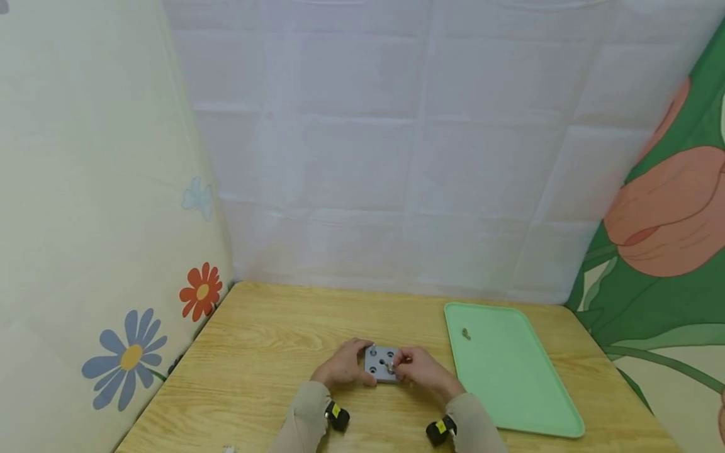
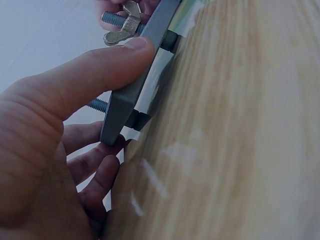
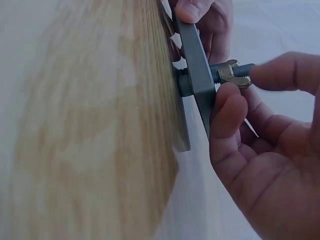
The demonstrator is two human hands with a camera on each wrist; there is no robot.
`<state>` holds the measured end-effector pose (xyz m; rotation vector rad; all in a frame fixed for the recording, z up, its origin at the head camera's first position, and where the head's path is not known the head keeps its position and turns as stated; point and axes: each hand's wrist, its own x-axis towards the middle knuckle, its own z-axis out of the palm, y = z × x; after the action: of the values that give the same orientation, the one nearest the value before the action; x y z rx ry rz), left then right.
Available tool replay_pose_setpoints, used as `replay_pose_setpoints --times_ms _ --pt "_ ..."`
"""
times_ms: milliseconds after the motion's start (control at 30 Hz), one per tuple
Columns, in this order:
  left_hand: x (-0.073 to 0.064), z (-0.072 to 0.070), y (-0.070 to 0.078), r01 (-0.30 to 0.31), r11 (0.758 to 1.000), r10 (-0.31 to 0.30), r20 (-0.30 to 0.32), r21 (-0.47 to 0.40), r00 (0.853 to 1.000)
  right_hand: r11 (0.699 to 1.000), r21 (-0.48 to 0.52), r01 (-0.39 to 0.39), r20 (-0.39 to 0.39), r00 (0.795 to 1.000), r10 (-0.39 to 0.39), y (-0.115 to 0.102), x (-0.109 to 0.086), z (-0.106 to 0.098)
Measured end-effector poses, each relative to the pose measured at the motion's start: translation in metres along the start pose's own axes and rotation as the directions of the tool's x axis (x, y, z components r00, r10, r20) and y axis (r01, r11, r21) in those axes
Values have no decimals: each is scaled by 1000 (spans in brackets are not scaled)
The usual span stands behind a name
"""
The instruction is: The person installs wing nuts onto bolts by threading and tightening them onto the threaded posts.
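Note:
My left hand (image 1: 342,365) grips the left side of a grey square plate (image 1: 382,372), its thumb across the top face in the left wrist view. A brass-coloured wing nut (image 2: 123,29) sits on a threaded bolt (image 2: 113,19) that stands out of the plate's right part. With thumb and fingers my right hand (image 1: 421,370) pinches at this wing nut, one fingertip against its wing in the right wrist view. Another bolt (image 1: 373,349) sticks up at the plate's far left corner, bare of any nut. Bolt heads (image 3: 185,82) show under the plate, and other holes lie in its face.
A light green tray (image 1: 510,377) lies to the right on the wooden table (image 1: 283,333), with a small brass-coloured piece (image 1: 466,334) near its far left corner. A small white thing (image 1: 229,449) is at the near edge of view. Cloth hangs behind and at both sides.

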<state>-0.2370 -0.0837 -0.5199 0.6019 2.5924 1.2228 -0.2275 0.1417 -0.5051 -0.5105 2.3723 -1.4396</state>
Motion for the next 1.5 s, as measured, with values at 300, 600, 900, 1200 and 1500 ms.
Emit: replay_pose_setpoints --times_ms 300,600,900,1200,1500 --pt "-1 0 2 10 1000 -10 2 5 1000 1000 30 0 6 1000 -1 2 1 -1" --pt "0 0 3 30 999 -30 8 -20 1000 998 60 13 5 1000 -13 -1 -1 -3" --pt "0 0 1 39 999 -39 7 1 999 1000 13 11 -8 1000 -11 1 1 0" --pt "-1 0 4 31 1000 -31 5 -2 1000 999 -6 35 19 999 -35 -2 -1 -3" --pt "-1 -1 1 26 1000 -26 10 -6 1000 996 84 -4 53 999 -1 2 -3 -6"
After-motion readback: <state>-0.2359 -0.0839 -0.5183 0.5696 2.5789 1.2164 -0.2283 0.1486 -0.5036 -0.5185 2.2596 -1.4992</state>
